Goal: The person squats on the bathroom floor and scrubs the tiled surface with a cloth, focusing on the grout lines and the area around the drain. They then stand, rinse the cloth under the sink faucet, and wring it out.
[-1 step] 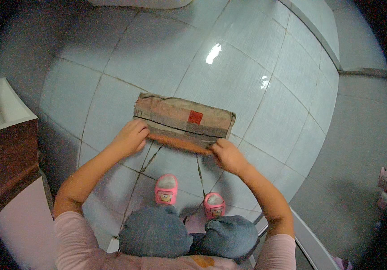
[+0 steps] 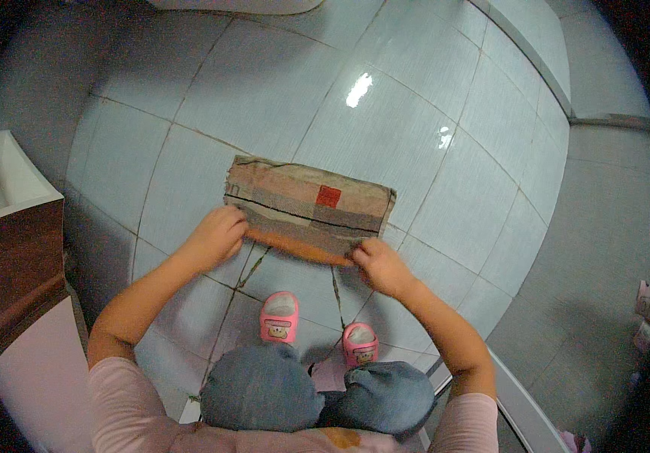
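A patchwork floor mat (image 2: 286,190) in beige, grey and brown, with a red square and a dark line across it, lies on the tiled floor in front of my feet. Along its near edge runs an orange strip, bowed toward me between my hands. My left hand (image 2: 223,232) pinches the near left corner, fingers closed. At the near right corner, my right hand (image 2: 382,266) grips the edge with closed fingers. The far edge rests on the tiles. My fingertips partly cover both near corners.
Pink slippers (image 2: 280,317) are on my feet, just short of the mat. A brown and white cabinet (image 2: 19,264) stands at the left. Pale tiles (image 2: 385,143) surround the mat. A white sill or door track (image 2: 529,411) separates them from grey floor (image 2: 559,302) at right.
Both hands have shifted slightly toward me, drawing the mat's near edge with them. The far edge has stayed in place.
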Available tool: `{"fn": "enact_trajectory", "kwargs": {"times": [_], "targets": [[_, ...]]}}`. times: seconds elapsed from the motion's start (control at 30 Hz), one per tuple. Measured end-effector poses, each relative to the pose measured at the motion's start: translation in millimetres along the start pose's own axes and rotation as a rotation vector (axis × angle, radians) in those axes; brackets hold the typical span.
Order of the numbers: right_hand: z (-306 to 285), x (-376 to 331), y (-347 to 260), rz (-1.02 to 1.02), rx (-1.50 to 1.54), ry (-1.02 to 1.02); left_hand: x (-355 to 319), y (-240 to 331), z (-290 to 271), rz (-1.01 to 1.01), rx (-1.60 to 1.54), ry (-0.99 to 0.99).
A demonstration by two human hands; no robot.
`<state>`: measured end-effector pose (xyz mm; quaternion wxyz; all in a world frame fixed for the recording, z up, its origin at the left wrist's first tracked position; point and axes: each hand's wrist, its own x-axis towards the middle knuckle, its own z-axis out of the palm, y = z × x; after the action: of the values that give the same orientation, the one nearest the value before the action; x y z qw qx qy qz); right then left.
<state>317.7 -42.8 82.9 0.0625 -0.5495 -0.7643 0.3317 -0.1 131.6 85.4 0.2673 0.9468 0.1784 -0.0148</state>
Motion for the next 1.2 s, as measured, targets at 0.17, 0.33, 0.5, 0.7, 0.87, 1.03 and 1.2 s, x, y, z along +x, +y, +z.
{"fn": "enact_trajectory", "kwargs": {"times": [0.17,0.33,0.5,0.7,0.87,1.03,1.2], "targets": [[47,-21,-2,-0.027,-0.098,0.061,-37,21,18,-0.163,-0.069,-0.207],[63,-19,1,0.003,-0.077,0.048,-33,15,56,-0.232,0.043,0.126],[67,-18,3,0.236,0.085,0.228,-16,15,39,-0.447,-0.114,-0.210],[65,3,22,0.390,-0.008,0.180,-23,-11,55,-0.432,0.191,-0.037],[46,-18,15,0.545,0.612,0.091,-9,-10,20,-0.454,-0.161,-0.139],[43,0,40,0.623,0.534,0.384,11,-31,17,-0.522,-0.131,0.109],[13,50,75,0.476,-0.026,0.651,71,-58,23,-0.361,0.176,0.435]]}}
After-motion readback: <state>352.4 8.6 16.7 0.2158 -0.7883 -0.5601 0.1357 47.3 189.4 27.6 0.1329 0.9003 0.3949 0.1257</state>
